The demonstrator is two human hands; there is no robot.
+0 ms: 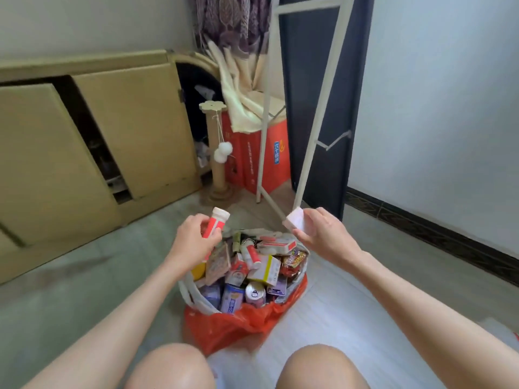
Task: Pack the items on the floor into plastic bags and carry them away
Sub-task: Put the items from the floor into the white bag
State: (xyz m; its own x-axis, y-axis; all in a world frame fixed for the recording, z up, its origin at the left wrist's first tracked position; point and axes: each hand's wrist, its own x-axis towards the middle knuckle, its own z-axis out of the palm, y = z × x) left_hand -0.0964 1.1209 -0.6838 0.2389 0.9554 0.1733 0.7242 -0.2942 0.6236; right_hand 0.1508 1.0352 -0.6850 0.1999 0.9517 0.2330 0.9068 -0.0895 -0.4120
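Head view: a person crouched on the floor (84,290) holds two items above a nearly full red plastic bag (238,324) that sits just beyond the knees. The left hand (193,242) is curled round a red tube with a white cap (216,224), gripping it along the body, cap end up. The right hand (323,234) pinches a small white box (295,223) between thumb and fingers at its near edge. Both items hang over the bag's far rim, ready to drop in.

The bag is crowded with cartons, medicine boxes (266,269), a drink can (255,296) and a snack packet (293,259), with a white bag's handles (193,296) showing at its left side. Tube and box look light and rigid, easy to release from a loose grip. The loaded bag is likely heavy and its thin film soft and stretchy; it would best be lifted by both handles gathered together, or supported underneath, lest box corners tear it.

Beyond, a cat scratching post (217,153) stands by the far wall.
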